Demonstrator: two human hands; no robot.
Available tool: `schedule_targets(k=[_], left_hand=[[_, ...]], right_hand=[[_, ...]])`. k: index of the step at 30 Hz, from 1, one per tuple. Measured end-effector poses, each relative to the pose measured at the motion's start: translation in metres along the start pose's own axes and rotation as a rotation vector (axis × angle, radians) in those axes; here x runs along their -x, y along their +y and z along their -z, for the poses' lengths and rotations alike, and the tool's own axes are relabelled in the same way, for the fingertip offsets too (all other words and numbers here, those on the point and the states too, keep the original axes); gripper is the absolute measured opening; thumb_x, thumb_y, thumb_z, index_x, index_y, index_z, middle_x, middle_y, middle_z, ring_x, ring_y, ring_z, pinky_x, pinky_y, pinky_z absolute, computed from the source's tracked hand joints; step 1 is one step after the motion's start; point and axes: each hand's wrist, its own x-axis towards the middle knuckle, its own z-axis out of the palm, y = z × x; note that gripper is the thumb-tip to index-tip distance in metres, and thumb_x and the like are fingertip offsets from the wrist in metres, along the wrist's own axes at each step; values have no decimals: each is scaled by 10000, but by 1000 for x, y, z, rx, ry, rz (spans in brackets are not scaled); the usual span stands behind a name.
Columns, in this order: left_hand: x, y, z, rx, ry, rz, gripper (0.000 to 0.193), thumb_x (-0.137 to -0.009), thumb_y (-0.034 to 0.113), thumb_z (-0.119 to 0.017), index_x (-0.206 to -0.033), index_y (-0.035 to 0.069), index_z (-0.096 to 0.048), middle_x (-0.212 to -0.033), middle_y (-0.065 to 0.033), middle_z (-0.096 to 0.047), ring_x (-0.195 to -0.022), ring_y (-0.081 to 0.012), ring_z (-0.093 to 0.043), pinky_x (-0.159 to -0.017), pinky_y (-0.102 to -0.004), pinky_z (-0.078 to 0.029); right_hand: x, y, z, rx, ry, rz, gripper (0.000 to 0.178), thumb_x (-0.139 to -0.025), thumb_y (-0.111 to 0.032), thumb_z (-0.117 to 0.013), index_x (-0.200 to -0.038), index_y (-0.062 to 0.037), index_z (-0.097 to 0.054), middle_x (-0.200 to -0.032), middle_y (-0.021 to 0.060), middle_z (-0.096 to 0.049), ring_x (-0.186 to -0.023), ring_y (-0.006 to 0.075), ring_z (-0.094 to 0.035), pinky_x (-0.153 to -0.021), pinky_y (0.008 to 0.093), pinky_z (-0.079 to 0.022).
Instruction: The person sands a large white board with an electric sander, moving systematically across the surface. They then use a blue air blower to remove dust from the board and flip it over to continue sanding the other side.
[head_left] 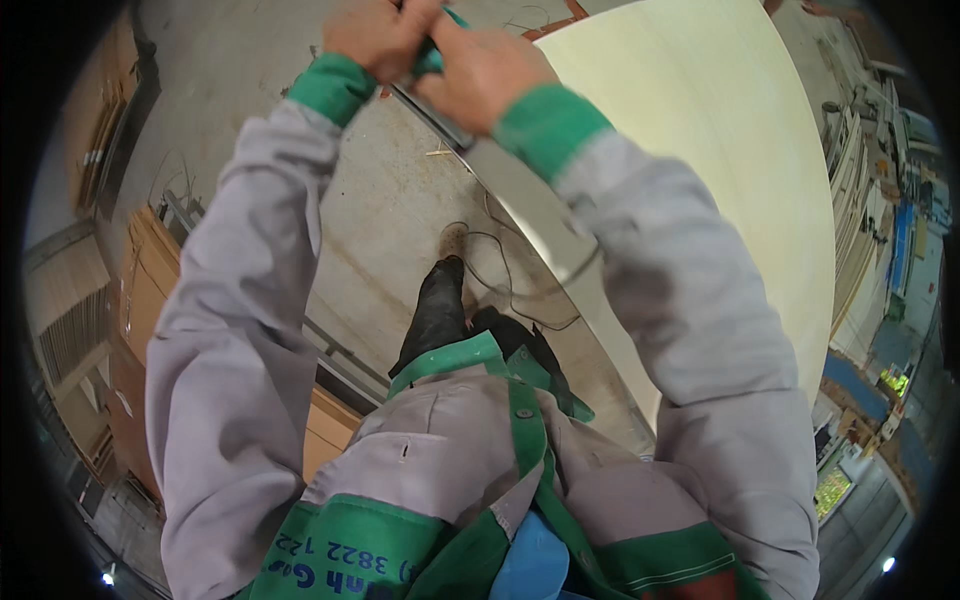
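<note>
At the top of the head view, my left hand point(378, 40) and my right hand point(488, 78) are close together with fingers curled. Between them shows a teal object point(430, 60), partly covered by my fingers and blurred, so its kind is unclear. My right hand is closed around it; my left hand is closed against its far end. A dark, narrow bar point(432, 118) runs beneath my right hand along the edge of a large pale cream panel point(700, 110). My right forearm passes over that panel.
A dark cable point(508, 275) loops across the concrete floor point(375, 200) by my shoe point(454, 240). Brown cardboard sheets point(150, 275) and a metal rail point(345, 365) are on the left. Stacked strips and boards point(855, 230) line the right side.
</note>
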Motion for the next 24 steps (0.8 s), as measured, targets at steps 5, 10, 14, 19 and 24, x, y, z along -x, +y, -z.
schedule_targets(k=[5, 10, 14, 19, 24], left_hand=[[12, 28, -17, -7, 101, -231, 437, -958, 439, -529, -831, 57, -699, -742, -148, -684, -682, -329, -651, -656, -433, -509], [93, 96, -98, 101, 86, -312, 491, -977, 447, -515, -842, 0, -666, -825, -223, -694, -722, -379, -652, -683, -469, -505], [186, 178, -178, 125, 155, -369, 309, -889, 402, -645, -918, 118, -762, -868, -97, -743, -855, -337, -700, -752, -446, -567], [339, 297, -287, 363, 54, -485, 284, -844, 396, -710, -790, 118, -694, -818, -75, -684, -833, -323, -675, -724, -441, -558], [483, 408, -362, 511, -573, -667, 482, -828, 490, -740, -997, 48, -645, -1014, -145, -614, -965, -353, -583, -708, -440, -534]], right_hand=[[22, 18, 16, -66, -70, -29, 561, -920, -339, -702, -1370, -46, -540, -1145, 260, -729, -1067, 417, -709, -954, 508, -551], [158, 60, 15, 24, -29, -129, 569, -881, -411, -718, -1298, -50, -578, -967, 248, -732, -913, 468, -698, -814, 565, -548], [308, 100, 12, 38, 48, -178, 513, -900, -403, -708, -1273, -70, -593, -983, 231, -727, -913, 444, -699, -810, 547, -559], [541, 133, 3, -97, 150, -374, 583, -903, -374, -738, -1366, -65, -564, -1146, 208, -710, -957, 454, -689, -780, 522, -566], [768, 150, 0, 1, -12, -529, 685, -913, -250, -728, -1505, -15, -478, -1319, 245, -670, -1048, 460, -689, -858, 484, -570]])
